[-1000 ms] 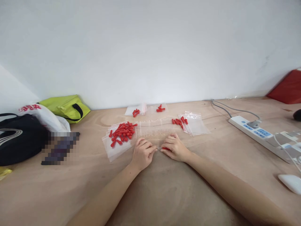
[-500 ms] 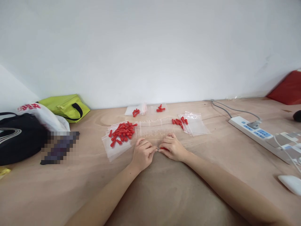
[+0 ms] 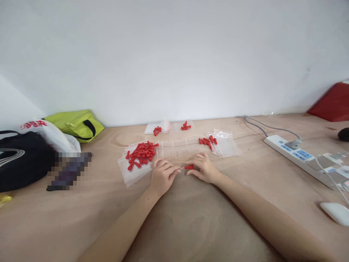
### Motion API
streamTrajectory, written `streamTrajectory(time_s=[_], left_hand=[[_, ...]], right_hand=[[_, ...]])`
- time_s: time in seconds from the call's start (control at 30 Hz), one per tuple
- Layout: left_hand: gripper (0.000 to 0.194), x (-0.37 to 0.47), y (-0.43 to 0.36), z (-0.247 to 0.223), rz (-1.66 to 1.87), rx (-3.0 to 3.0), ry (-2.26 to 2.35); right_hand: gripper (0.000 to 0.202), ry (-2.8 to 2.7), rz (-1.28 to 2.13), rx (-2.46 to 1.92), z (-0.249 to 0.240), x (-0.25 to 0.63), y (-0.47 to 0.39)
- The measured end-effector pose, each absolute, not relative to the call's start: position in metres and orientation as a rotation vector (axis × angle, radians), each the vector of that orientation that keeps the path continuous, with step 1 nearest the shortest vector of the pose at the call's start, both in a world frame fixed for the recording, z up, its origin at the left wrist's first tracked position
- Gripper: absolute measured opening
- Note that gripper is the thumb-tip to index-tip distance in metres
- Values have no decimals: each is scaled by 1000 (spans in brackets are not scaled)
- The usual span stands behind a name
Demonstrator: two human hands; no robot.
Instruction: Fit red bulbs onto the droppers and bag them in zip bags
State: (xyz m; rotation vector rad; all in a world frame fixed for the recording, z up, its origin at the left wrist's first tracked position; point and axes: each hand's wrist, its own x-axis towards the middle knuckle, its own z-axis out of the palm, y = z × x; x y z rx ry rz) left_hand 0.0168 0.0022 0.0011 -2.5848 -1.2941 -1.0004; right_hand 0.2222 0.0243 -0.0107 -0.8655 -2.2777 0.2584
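My left hand pinches a thin clear dropper tube between thumb and fingers, with most of the tube hidden by the hand. A red rubber bulb sits at the tube's right end. Around that bulb are the thumb and fingers of my right hand, closed loosely with its far end in the grip. Just beyond both hands, a row of clear dropper tubes lies side by side. A pile of red bulbs rests on clear zip bags left of my left hand.
More zip bags with several red bulbs lie at right. Two small bulb groups are near the wall. A power strip and white mouse stand right; a green bag and black bag left.
My right hand has shifted slightly right and its fingers have loosened, so more of the red bulb shows. My left hand has moved a little left and up, still pinching the tube.
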Motion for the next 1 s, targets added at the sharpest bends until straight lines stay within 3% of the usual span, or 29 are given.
streamTrajectory(time_s=[0.43,0.77,1.0], left_hand=[[16,13,3,1,-989,-2613,-1271],[23,18,3,5,-1104,-2667,-1367],[18,19,5,1,-1078,-2611,-1474]], right_hand=[[16,-2289,398,-853,-7,227,24],[34,-1447,1027,-915,-16,201,22],[42,-1432,569,-1280,1,259,71]])
